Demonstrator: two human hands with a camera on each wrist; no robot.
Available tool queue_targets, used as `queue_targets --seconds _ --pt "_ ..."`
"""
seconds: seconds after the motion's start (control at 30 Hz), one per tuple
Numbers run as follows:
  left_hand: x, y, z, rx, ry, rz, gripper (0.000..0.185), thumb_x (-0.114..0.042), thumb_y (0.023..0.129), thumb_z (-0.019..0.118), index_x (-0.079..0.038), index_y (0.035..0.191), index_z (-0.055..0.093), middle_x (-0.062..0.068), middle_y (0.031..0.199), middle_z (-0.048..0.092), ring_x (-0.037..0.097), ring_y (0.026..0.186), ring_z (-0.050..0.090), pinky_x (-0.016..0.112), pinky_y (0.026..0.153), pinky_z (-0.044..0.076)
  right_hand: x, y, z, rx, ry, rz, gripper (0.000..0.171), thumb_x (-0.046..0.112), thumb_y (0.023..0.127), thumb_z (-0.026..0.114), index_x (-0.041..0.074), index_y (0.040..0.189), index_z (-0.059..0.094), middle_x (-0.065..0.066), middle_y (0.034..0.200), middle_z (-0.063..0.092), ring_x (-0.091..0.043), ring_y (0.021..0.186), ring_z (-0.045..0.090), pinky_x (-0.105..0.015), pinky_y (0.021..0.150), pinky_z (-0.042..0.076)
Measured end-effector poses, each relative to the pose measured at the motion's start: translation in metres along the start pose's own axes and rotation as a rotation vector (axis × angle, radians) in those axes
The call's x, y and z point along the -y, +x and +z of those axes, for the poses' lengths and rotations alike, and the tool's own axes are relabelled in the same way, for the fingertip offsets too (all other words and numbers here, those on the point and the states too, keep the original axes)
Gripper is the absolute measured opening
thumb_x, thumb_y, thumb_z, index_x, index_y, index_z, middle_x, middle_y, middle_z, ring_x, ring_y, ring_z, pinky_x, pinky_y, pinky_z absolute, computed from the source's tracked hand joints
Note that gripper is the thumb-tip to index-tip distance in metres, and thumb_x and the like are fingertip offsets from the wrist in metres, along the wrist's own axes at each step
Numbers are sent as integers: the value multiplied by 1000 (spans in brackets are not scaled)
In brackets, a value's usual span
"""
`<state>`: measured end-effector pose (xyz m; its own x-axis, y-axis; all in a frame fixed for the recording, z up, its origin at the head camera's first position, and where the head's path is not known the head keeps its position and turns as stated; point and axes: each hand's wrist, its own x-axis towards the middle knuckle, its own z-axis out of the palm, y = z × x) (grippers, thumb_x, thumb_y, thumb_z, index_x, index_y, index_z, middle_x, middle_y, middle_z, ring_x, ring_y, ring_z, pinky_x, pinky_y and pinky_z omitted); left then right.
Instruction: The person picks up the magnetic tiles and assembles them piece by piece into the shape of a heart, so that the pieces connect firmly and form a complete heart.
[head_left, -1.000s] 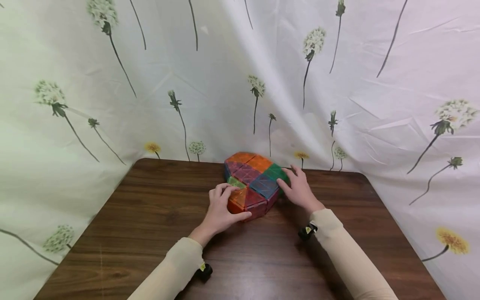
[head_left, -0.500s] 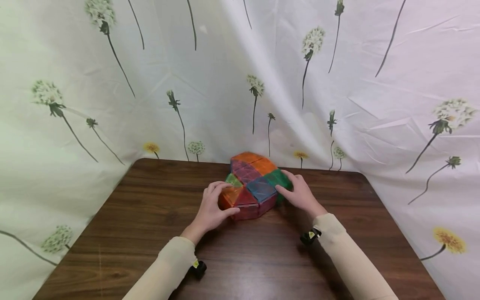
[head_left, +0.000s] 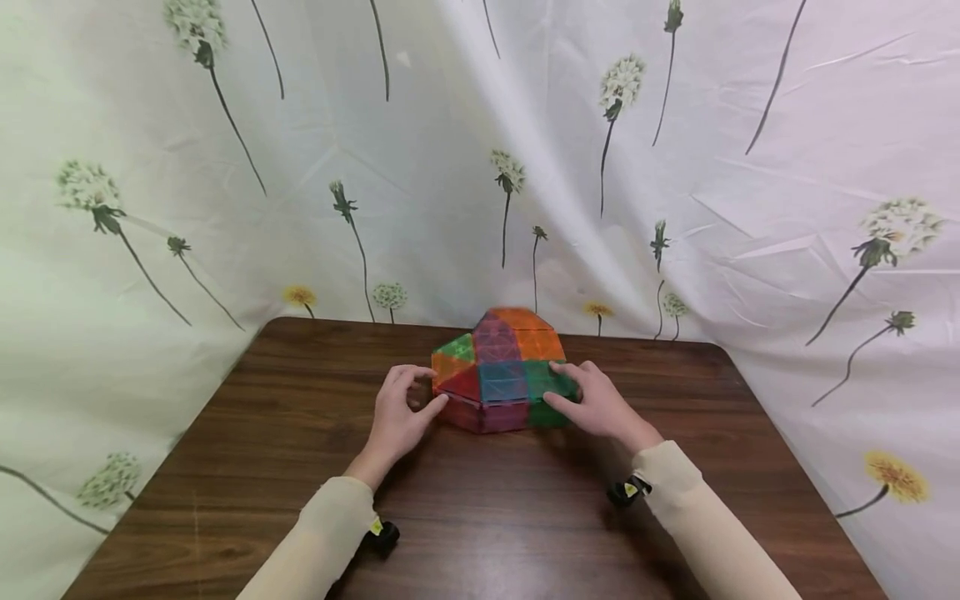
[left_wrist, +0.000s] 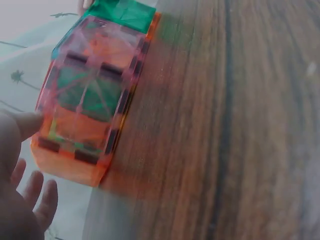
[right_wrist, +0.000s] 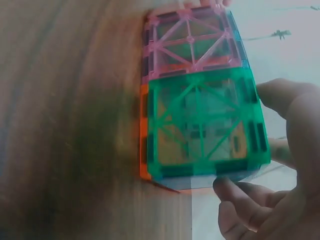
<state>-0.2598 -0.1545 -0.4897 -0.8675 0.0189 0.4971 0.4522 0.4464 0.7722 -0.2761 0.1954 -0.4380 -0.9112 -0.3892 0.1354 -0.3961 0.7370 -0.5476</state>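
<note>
A low, box-like structure of see-through magnetic tiles [head_left: 501,375] rests on the table. Its top shows orange, purple, blue, teal, red and light green tiles, with a notch at the back left. My left hand [head_left: 397,417] holds its left corner, thumb at the red front edge and index finger by the orange side. On the opposite end, my right hand [head_left: 597,400] grips the green corner, thumb in front and fingers on top and behind. A green square tile [right_wrist: 202,120] faces the right wrist view; the left wrist view shows pink and orange side tiles [left_wrist: 85,115].
The dark wooden table [head_left: 495,517] extends in front of and beside the structure. A white cloth with printed dandelions [head_left: 442,167] hangs close behind the table's back edge. Each wrist carries a small black camera [head_left: 381,540].
The tile structure has turned counterclockwise on the table, its green end swinging toward me. My left hand has moved left along with it; my right hand has come slightly nearer.
</note>
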Motion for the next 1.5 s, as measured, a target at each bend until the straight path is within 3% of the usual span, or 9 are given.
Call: queue_targets --seconds 0.2,0.37,0.57,0.83,1.07,1.2,1.33,1.43,1.5 --pt "0 2 1 -75 -12 -11 13 -3 92 78 -5 104 74 13 108 65 26 88 69 22 67 59 11 -8 8 -30 31 -52 57 39 102 70 10 150 59 -4 89 45 -15 75 38 -31 68 37" --pt "-6 1 5 -54 -45 -141 25 -18 95 79 -6 116 72 12 121 58 28 102 67 37 84 63 21 -16 12 -31 45 -59 60 40 102 70 7 151 57 -5 87 46 -14 76 36 -29 67 36" --pt "-21 1 11 23 -11 -253 65 -46 89 83 -10 138 60 15 146 39 34 130 50 53 109 49 33 -24 20 -42 62 -91 59 39 101 72 6 148 60 -3 93 52 -9 75 48 -26 66 45" --pt "-28 7 19 151 81 -252 100 -59 87 79 -8 161 36 19 173 5 43 157 22 63 121 32 54 -29 25 15 111 -193 55 36 102 71 2 144 63 -5 104 65 -5 81 64 -28 74 59" --pt "-16 16 10 248 60 -233 101 -59 87 78 -14 164 31 17 176 1 45 158 18 69 119 28 58 -31 21 151 135 -241 58 41 103 68 6 149 59 -8 108 65 -5 85 66 -28 77 60" --pt "-10 21 7 272 47 -221 98 -59 87 78 -18 164 32 14 176 3 43 158 18 70 119 28 51 -27 18 30 106 -315 48 33 103 70 8 142 64 -7 113 65 -14 91 67 -33 78 60" --pt "-9 24 8 295 13 -217 95 -56 88 79 -19 163 34 13 176 2 41 159 16 68 121 26 37 -24 20 -139 -18 -214 53 33 100 74 11 146 61 -21 144 51 -36 125 55 -53 96 55" --pt "-8 24 10 308 -1 -216 93 -54 89 79 -19 162 35 13 176 1 40 160 15 67 121 25 27 -24 22 -107 -76 -84 65 41 100 73 14 155 52 -27 164 29 -45 145 38 -60 110 46" --pt "-8 23 11 308 -3 -217 92 -55 89 79 -19 162 36 13 176 1 40 160 14 68 121 25 24 -25 23 -64 -73 -41 71 44 100 72 14 159 48 -27 168 22 -46 149 36 -60 113 44"
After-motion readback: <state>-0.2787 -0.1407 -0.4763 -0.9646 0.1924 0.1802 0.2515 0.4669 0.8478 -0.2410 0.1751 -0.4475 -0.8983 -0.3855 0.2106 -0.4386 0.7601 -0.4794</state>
